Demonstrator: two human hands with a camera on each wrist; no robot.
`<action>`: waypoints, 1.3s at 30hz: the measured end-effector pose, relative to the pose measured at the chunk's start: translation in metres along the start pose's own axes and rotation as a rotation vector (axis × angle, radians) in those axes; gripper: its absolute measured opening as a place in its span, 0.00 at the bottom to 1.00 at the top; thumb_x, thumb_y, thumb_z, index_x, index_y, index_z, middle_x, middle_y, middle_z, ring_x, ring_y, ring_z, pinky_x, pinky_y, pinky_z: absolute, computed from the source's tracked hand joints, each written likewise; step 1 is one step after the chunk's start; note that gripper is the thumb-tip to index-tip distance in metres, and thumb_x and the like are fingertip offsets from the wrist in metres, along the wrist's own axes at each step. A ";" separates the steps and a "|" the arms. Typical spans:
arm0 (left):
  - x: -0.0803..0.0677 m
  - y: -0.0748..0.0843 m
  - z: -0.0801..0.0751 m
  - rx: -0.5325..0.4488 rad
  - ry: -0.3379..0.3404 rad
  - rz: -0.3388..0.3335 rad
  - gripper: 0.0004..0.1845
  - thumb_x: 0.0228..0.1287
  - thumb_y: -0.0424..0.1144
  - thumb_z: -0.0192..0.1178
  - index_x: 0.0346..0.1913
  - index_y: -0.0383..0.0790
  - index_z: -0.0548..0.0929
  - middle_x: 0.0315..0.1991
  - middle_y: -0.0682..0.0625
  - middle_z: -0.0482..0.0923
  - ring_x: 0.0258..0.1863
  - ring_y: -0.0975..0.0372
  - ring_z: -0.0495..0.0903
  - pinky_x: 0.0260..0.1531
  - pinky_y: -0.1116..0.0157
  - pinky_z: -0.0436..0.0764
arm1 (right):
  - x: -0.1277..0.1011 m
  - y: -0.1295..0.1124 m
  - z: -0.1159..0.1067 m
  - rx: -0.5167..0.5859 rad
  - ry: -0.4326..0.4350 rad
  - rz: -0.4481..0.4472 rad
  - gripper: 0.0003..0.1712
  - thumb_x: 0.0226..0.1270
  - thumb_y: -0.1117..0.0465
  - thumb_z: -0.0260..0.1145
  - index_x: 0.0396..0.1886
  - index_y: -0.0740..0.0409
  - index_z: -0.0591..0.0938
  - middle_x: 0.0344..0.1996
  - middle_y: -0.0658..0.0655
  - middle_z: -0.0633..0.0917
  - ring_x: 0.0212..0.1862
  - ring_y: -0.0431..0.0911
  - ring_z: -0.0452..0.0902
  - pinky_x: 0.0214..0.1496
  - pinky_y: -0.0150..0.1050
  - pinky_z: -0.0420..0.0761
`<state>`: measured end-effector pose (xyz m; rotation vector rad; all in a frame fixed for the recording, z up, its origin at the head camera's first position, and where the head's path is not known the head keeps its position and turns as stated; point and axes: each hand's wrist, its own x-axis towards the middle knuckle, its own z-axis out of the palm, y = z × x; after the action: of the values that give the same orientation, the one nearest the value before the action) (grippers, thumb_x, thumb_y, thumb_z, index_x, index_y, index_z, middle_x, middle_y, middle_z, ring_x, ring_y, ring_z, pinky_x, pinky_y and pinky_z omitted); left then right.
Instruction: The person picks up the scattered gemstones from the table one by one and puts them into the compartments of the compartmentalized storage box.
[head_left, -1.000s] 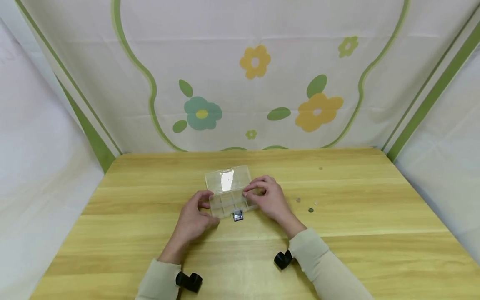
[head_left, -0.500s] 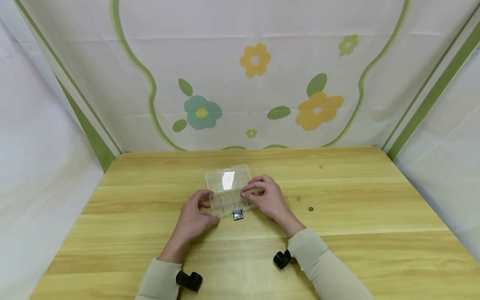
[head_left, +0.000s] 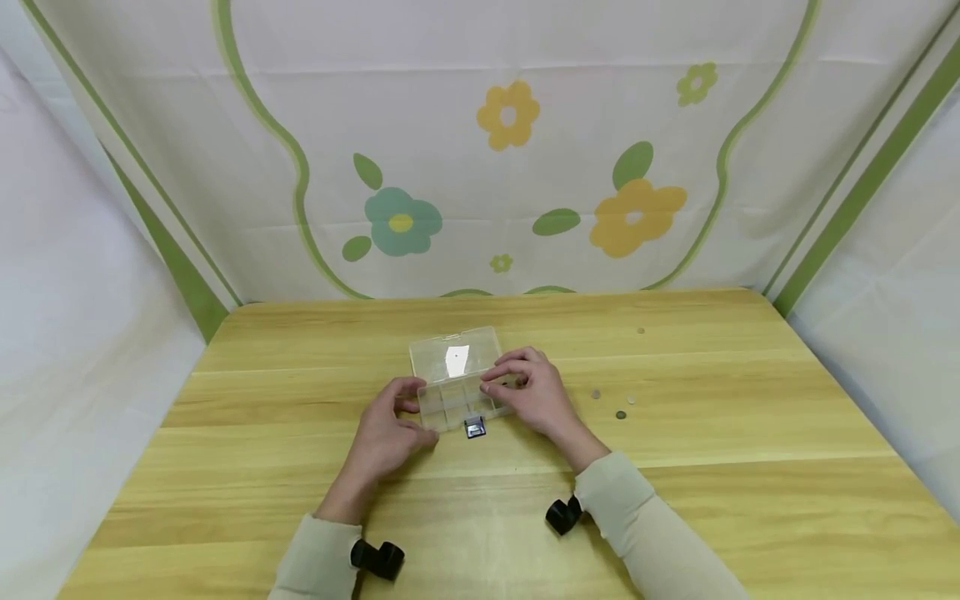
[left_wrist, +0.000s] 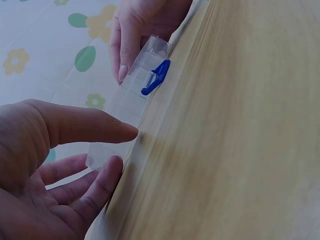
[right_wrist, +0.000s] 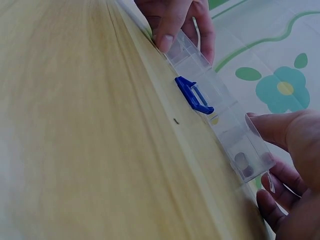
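- Wooden table [head_left: 675, 500], head view: a clear box [head_left: 457, 383] lies open mid-table, unmoved over the last second; left hand [head_left: 390, 433] and right hand [head_left: 536, 396] keep pinching its ends.
- Left wrist view: thumb and fingertips [left_wrist: 112, 167] clasp the box's end.
- Right wrist view: small pieces [right_wrist: 245, 162] sit in the end compartment beside the blue latch [right_wrist: 194, 95].

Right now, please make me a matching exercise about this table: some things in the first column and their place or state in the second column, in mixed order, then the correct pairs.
Things:
1. clear compartment box
2. blue latch
3. loose coins
4. left hand

Places or states:
A. lying on the table to the right of both hands
B. at the left end of the box, thumb and fingers on it
C. lid open, leaning toward the far side
D. on the near front edge of the box

Pairs: 1-C, 2-D, 3-A, 4-B
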<state>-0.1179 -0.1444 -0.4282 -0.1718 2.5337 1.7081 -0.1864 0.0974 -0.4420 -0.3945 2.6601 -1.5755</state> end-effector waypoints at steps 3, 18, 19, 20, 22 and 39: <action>0.000 0.001 0.000 -0.001 0.001 0.002 0.43 0.44 0.18 0.77 0.69 0.36 0.78 0.59 0.35 0.80 0.47 0.50 0.84 0.44 0.60 0.90 | 0.001 0.000 0.000 -0.003 0.000 0.001 0.03 0.66 0.55 0.81 0.38 0.45 0.95 0.56 0.50 0.85 0.61 0.47 0.76 0.57 0.41 0.77; 0.000 0.003 0.000 -0.014 0.000 0.000 0.43 0.44 0.18 0.77 0.69 0.36 0.78 0.57 0.34 0.80 0.44 0.50 0.86 0.42 0.62 0.89 | 0.002 0.000 -0.002 -0.009 -0.011 0.017 0.03 0.68 0.54 0.80 0.39 0.45 0.94 0.58 0.50 0.84 0.62 0.48 0.76 0.57 0.42 0.78; 0.000 0.003 0.000 -0.015 -0.001 -0.002 0.43 0.44 0.18 0.77 0.69 0.36 0.78 0.57 0.34 0.80 0.44 0.50 0.86 0.42 0.61 0.90 | 0.001 0.000 -0.002 -0.010 -0.012 0.019 0.03 0.68 0.54 0.80 0.39 0.45 0.94 0.58 0.49 0.84 0.62 0.48 0.77 0.57 0.42 0.78; 0.000 0.002 0.000 -0.014 -0.002 -0.008 0.43 0.44 0.18 0.77 0.69 0.36 0.78 0.56 0.34 0.80 0.43 0.51 0.86 0.43 0.61 0.90 | 0.001 0.000 -0.002 -0.009 -0.013 0.021 0.03 0.68 0.54 0.80 0.39 0.44 0.94 0.58 0.49 0.84 0.61 0.48 0.77 0.57 0.42 0.78; 0.000 0.002 0.000 -0.012 -0.003 -0.014 0.43 0.44 0.19 0.77 0.69 0.37 0.78 0.56 0.35 0.80 0.43 0.51 0.86 0.43 0.60 0.90 | 0.001 0.000 -0.002 -0.008 -0.016 0.023 0.03 0.68 0.54 0.80 0.39 0.44 0.94 0.58 0.49 0.84 0.61 0.48 0.77 0.57 0.43 0.79; -0.002 0.001 -0.001 -0.016 -0.015 -0.005 0.44 0.44 0.18 0.78 0.70 0.37 0.77 0.58 0.34 0.79 0.43 0.53 0.86 0.44 0.59 0.90 | -0.002 0.001 -0.008 0.011 -0.035 0.030 0.07 0.66 0.50 0.81 0.42 0.42 0.94 0.57 0.45 0.85 0.57 0.46 0.80 0.58 0.43 0.83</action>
<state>-0.1162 -0.1452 -0.4270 -0.1649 2.5076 1.7212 -0.1860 0.1049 -0.4393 -0.3768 2.6180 -1.5587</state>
